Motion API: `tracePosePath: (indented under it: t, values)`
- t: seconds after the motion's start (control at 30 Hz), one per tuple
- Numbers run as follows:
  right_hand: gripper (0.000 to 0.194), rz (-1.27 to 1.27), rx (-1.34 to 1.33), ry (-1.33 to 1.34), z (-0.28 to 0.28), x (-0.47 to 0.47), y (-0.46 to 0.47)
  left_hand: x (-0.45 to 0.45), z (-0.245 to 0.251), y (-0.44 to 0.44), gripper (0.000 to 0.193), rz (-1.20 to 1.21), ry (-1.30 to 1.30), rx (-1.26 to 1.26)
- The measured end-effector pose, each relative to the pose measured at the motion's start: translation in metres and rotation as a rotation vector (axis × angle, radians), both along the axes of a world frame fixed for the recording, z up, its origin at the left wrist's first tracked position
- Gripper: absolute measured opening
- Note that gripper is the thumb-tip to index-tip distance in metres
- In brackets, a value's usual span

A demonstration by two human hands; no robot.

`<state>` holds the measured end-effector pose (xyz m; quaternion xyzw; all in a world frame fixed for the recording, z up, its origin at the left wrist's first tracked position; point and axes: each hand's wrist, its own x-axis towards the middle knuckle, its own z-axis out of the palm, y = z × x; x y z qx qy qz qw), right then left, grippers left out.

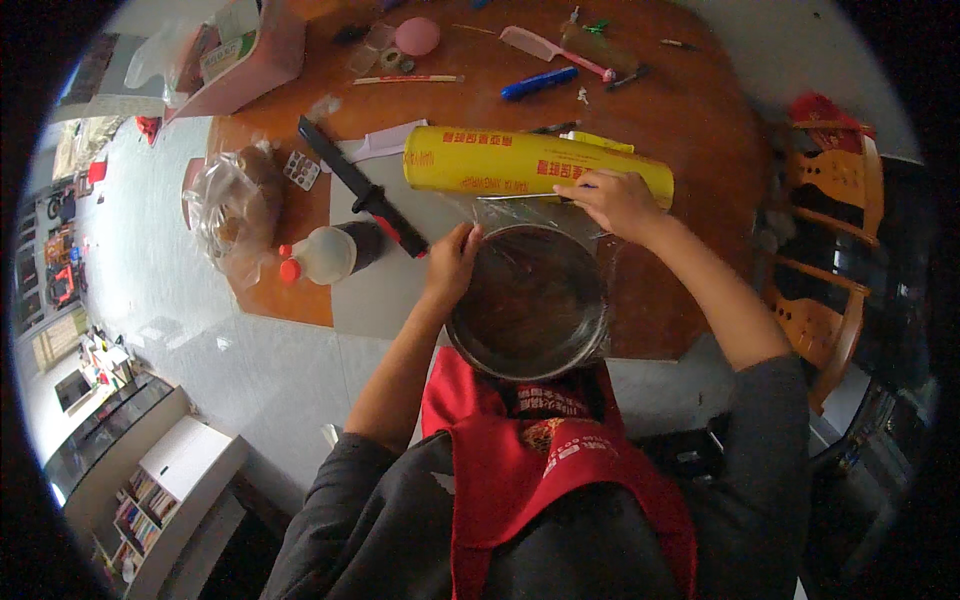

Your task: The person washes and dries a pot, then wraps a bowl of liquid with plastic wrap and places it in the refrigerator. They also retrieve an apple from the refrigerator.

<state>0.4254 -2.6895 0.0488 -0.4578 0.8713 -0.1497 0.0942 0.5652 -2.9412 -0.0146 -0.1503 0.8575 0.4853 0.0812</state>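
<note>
A round metal pan or bowl sits at the table's near edge, its top covered with clear cling film. The film stretches from the pan towards a thick yellow roll of cling film lying across the table. At the pan's upper left rim, my left hand pinches the film between thumb and fingers. My right hand grips a thin tool with a narrow metal blade; the blade points left, along the roll's near side. Its handle is mostly hidden by my fingers.
Left of the pan lie a black sheathed knife-like tool, a bottle with a red cap and a plastic bag with brown contents. Beyond the roll are a blue marker, a pink comb and a pink bin. Wooden chairs stand right.
</note>
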Motion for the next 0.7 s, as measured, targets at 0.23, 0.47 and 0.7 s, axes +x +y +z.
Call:
tracePosePath:
  t: [0.23,0.47,0.7]
  values:
    - [0.029,0.019,0.038,-0.043,0.001,-0.012,-0.011,-0.008,0.033,-0.013,0.028,-0.171,0.226,-0.483]
    - [0.030,0.172,0.218,0.122,0.047,-0.017,-0.027,-0.089,0.038,-0.031,0.080,-0.671,0.404,-0.667]
    - [0.033,0.238,0.270,0.199,0.026,-0.012,-0.057,-0.092,0.043,-0.025,0.104,-0.700,0.353,-0.717]
